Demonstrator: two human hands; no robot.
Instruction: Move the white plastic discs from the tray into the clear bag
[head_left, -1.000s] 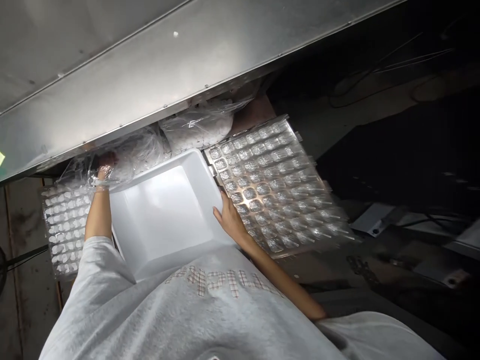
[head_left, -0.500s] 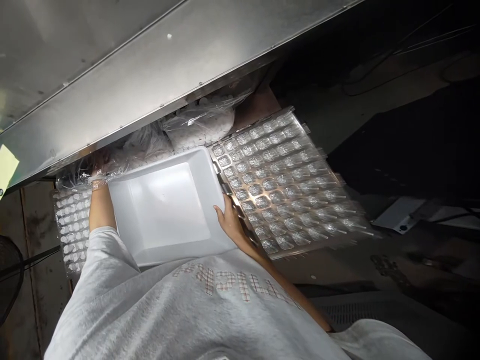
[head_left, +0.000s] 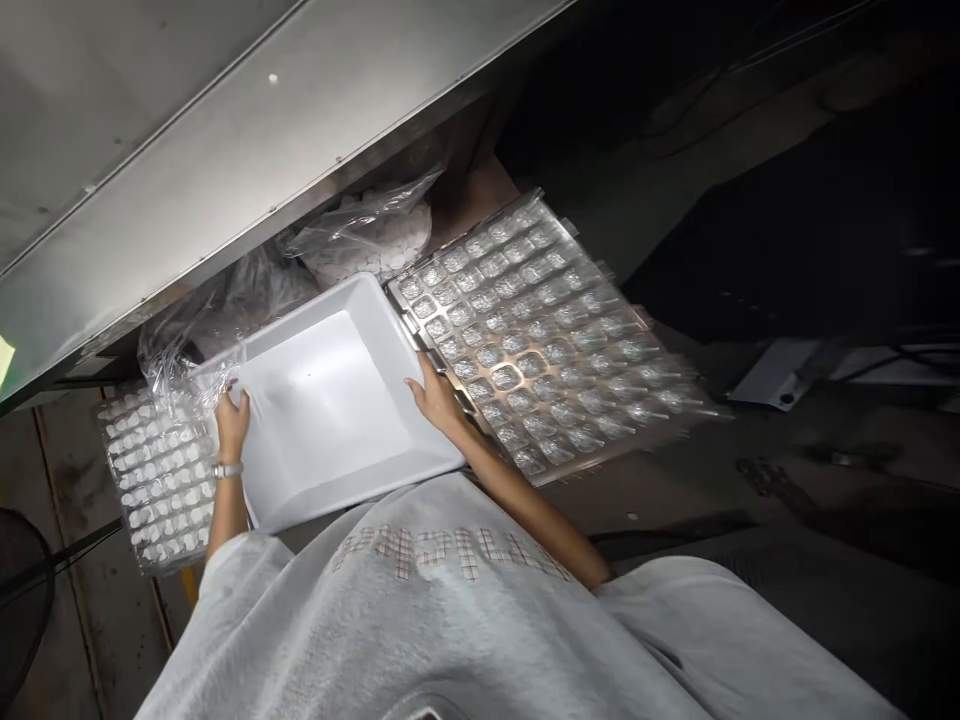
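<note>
Between the two hands sits a white tray (head_left: 330, 400), tilted, its hollow facing up and bare. Left hand (head_left: 232, 420) grips the tray's left rim, fingers curled over the edge beside crinkled clear film (head_left: 180, 365). Right hand (head_left: 435, 395) clasps the right rim, touching the blister sheet (head_left: 540, 330) next to it. Another blister sheet (head_left: 154, 480) lies left of the wrist. Bags (head_left: 367, 235) of what look like white tablets lie behind the tray, under a steel panel (head_left: 225, 130).
</note>
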